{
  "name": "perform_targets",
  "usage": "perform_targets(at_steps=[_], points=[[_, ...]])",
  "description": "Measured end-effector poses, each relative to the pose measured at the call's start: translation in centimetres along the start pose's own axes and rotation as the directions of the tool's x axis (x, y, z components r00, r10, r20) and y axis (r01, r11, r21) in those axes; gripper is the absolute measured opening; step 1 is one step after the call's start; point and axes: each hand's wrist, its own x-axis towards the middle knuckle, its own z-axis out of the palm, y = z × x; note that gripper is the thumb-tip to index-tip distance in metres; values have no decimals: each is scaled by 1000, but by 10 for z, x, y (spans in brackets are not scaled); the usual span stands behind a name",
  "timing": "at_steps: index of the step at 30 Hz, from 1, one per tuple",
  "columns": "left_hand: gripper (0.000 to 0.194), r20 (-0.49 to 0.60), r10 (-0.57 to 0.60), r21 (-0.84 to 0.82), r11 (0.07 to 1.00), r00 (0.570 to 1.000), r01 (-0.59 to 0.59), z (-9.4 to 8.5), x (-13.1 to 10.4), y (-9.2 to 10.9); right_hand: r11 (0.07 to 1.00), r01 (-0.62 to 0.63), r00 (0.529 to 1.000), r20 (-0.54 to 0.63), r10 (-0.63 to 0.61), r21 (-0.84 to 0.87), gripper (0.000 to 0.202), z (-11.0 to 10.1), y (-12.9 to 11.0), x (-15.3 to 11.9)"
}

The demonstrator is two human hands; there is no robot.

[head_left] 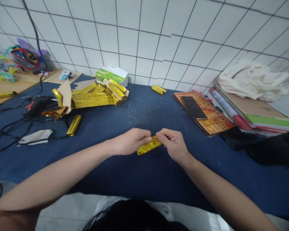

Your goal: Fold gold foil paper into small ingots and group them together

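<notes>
Both my hands pinch a small strip of shiny gold foil paper (149,146) above the dark blue tablecloth (125,179). My left hand (135,141) is closed on its left part, thumb on top. My right hand (172,144) grips the upper right corner, with fingertips close to the left thumb. The strip slants, its lower edge hanging free toward me. Farther back, two small gold foil rolls (159,89) lie side by side near the wall. Another gold roll (74,125) rests on the cloth to the left.
Crumpled gold foil sheets (93,98) and a green tissue box (110,75) are at back left. A black glue gun (39,106) lies among black cables (12,128). At right, a phone (194,107) sits on orange-gold printed sheets (214,123), beside stacked books (267,118) under a white bag (252,80).
</notes>
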Motion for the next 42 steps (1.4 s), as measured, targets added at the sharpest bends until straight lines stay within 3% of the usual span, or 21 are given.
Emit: perform_targets(at_steps=[4, 10, 12, 15, 18, 24, 27, 30, 33, 36, 42], points=[[27, -49, -4, 3, 1000, 999, 4, -5, -1, -1, 998, 18, 990, -142, -9, 65, 36, 0, 6, 1], [30, -265, -94, -141, 988, 960, 58, 6, 1, -8, 982, 53, 977, -214, -13, 183, 38, 4, 10, 1], [30, -252, -136, -316, 947, 958, 51, 11, 3, -10, 979, 60, 973, -231, -14, 197, 37, 5, 10, 0], [22, -165, -162, -584, 811, 973, 36, 15, 6, -9, 987, 70, 962, -273, -27, 148, 35, 6, 10, -1], [15, -101, -178, -680, 730, 979, 62, 15, 6, -6, 991, 61, 963, -267, -27, 119, 34, 7, 11, -2], [10, -92, -184, -659, 748, 979, 79, 9, 4, -4, 969, -27, 992, -117, 57, 244, 36, 6, 11, 1], [10, -80, -188, -626, 774, 979, 98, 8, 4, -4, 986, -83, 996, 37, 79, 142, 33, 1, 5, 3], [10, -17, -186, -602, 787, 982, 138, 7, 5, -6, 998, -54, 988, 146, 55, -13, 36, -3, 0, 3], [15, 24, -179, -618, 770, 984, 155, 4, 7, -9, 994, 29, 996, 81, -21, -107, 37, -4, 0, 3], [20, -2, -182, -625, 768, 983, 141, 1, 8, -13, 989, 72, 997, -20, -75, -133, 36, -4, 2, 4], [19, -99, -152, -507, 858, 983, 81, -1, 8, -14, 1000, -16, 1000, -10, 16, -15, 37, -2, 6, 4]])
